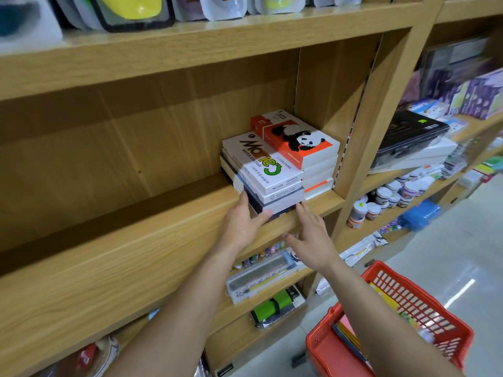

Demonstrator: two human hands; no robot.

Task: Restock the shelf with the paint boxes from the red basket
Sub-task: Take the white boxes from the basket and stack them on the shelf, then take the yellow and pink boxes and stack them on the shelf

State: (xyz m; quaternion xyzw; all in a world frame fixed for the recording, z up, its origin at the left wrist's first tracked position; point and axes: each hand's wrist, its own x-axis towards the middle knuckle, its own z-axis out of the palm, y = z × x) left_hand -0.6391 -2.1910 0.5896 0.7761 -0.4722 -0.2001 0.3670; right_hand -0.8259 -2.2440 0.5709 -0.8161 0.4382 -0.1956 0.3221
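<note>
Left hand (241, 221) and right hand (310, 238), fingers spread open, steady the skewed stack of white cardboard paint boxes (262, 175). Nudged unevenly, it could likely slide off the pale wooden shelf (163, 235), near the red plastic basket (402, 317).

Both bare forearms reached up toward 12 o'clock. Left hand (241, 223) lay open, fingers extended toward 1 o'clock. Right hand (313, 236) open, fingers spread, thumb at 9 o'clock.

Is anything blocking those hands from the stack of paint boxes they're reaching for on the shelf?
Nothing visible. The left hand already touches the front left corner of the Marie's stack, and the right hand is just off its front right corner, with only the bare shelf edge below them.
</note>
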